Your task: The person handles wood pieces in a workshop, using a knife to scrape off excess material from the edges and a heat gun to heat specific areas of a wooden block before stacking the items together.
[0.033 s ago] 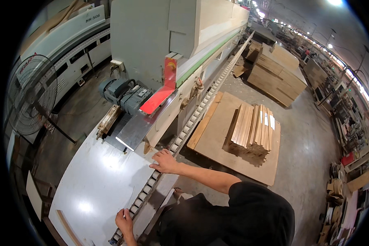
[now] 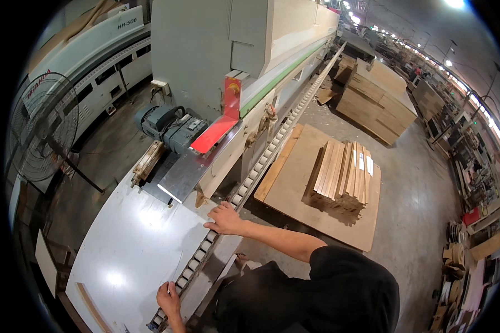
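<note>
A large white panel [image 2: 133,250] lies flat at the infeed end of a long grey and cream edge-working machine [image 2: 216,66]. Along the panel's right side runs a track of small white rollers [image 2: 261,161]. My right hand [image 2: 225,217] rests flat on the panel's far right corner beside the rollers, fingers spread. My left hand [image 2: 169,299] curls over the panel's near right edge by the rollers. A red guard [image 2: 219,125] and a sloping metal plate [image 2: 186,169] sit just beyond the panel.
A pallet board [image 2: 311,194] on the concrete floor to the right carries a stack of narrow wooden strips [image 2: 344,172]. Taller board stacks [image 2: 378,94] stand farther back. A standing fan [image 2: 41,127] is at the left, a blue motor [image 2: 166,125] by the machine.
</note>
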The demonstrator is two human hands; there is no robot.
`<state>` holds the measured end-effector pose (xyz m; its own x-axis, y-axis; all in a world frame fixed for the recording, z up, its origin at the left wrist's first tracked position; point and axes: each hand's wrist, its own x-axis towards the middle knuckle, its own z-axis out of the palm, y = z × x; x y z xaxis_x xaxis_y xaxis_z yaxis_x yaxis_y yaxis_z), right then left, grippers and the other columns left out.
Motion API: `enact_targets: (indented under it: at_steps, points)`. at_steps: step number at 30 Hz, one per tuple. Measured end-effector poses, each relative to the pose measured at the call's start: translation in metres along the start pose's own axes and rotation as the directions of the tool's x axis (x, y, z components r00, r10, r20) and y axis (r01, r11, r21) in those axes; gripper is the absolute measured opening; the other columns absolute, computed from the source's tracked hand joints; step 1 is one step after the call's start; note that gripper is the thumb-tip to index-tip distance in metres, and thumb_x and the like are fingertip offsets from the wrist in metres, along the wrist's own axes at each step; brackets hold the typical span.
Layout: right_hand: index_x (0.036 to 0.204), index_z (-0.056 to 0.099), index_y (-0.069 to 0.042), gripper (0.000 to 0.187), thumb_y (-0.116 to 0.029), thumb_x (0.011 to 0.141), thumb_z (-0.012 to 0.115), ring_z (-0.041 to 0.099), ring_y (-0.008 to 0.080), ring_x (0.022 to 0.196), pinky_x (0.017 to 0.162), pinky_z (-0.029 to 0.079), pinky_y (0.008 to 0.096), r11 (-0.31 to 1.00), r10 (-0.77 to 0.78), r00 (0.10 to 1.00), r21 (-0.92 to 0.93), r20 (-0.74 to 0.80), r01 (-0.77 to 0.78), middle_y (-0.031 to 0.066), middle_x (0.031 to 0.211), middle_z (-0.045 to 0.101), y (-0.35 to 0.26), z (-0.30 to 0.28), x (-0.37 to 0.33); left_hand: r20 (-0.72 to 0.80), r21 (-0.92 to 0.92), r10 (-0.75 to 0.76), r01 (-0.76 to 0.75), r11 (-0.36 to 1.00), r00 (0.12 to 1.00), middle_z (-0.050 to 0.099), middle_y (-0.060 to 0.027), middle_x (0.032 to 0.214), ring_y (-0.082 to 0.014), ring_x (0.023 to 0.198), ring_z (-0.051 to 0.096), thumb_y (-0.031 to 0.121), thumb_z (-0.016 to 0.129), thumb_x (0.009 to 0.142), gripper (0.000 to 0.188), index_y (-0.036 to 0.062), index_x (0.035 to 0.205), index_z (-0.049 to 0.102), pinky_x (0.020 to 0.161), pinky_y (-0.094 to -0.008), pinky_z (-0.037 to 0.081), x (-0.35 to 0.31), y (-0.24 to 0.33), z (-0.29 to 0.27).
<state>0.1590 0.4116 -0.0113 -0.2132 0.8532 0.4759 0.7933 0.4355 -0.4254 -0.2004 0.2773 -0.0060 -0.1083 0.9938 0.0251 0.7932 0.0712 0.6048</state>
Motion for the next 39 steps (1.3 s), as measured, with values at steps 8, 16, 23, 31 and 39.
enact_targets:
  at_steps: [8, 16, 23, 31, 39]
  points:
    - [0.068, 0.064, -0.008, 0.044, -0.042, 0.093, 0.053, 0.056, 0.0272, 0.078, 0.085, 0.039, 0.0404, 0.984, -0.083, 0.984, -0.141, 0.155, 0.105, 0.0086, 0.073, 0.061, -0.006, -0.006, -0.001, -0.104, 0.249, 0.024, 0.003, 0.968, 0.994, 0.068, -0.0173, 0.086, -0.0363, 0.081, 0.064, 0.032, 0.056, 0.093, 0.032, 0.0025, 0.092, 0.070, 0.072, -0.0453, 0.049, -0.003, 0.008, 0.013]
    - [0.067, 0.065, -0.011, 0.043, -0.043, 0.092, 0.052, 0.055, 0.0260, 0.077, 0.084, 0.039, 0.0397, 0.986, -0.047, 0.991, -0.153, 0.125, 0.066, 0.0064, 0.070, 0.061, -0.002, 0.002, -0.006, -0.099, 0.254, 0.048, -0.021, 0.967, 0.994, 0.067, -0.0182, 0.080, -0.0394, 0.075, 0.062, 0.033, 0.053, 0.094, 0.037, 0.0023, 0.086, 0.070, 0.068, -0.0487, 0.047, -0.002, 0.011, 0.015]
    - [0.066, 0.065, -0.011, 0.043, -0.044, 0.091, 0.053, 0.056, 0.0257, 0.078, 0.086, 0.039, 0.0394, 0.990, -0.060, 0.996, -0.122, 0.071, 0.068, 0.0060, 0.070, 0.061, -0.002, 0.008, -0.008, -0.030, 0.336, 0.029, -0.017, 0.942, 0.999, 0.064, -0.0217, 0.072, -0.0435, 0.067, 0.060, 0.039, 0.050, 0.095, 0.046, 0.0008, 0.076, 0.068, 0.061, -0.0528, 0.045, 0.001, -0.009, 0.019]
    - [0.065, 0.065, -0.012, 0.040, -0.041, 0.090, 0.054, 0.057, 0.0262, 0.076, 0.084, 0.039, 0.0420, 0.989, -0.105, 0.990, -0.092, 0.099, 0.114, 0.0065, 0.068, 0.059, -0.002, 0.017, -0.002, -0.015, 0.313, 0.075, -0.066, 0.948, 0.997, 0.064, -0.0234, 0.072, -0.0450, 0.067, 0.060, 0.040, 0.052, 0.094, 0.046, 0.0009, 0.075, 0.068, 0.061, -0.0536, 0.045, 0.001, -0.016, 0.011]
    - [0.071, 0.068, -0.014, 0.026, -0.033, 0.088, 0.061, 0.059, 0.0254, 0.078, 0.079, 0.040, 0.0410, 0.979, -0.142, 0.982, -0.131, 0.127, 0.158, 0.0049, 0.073, 0.064, -0.002, -0.001, -0.005, -0.033, 0.265, 0.020, -0.010, 0.964, 0.999, 0.064, -0.0215, 0.072, -0.0418, 0.071, 0.062, 0.043, 0.053, 0.091, 0.048, 0.0020, 0.070, 0.066, 0.068, -0.0505, 0.048, -0.003, 0.002, 0.010]
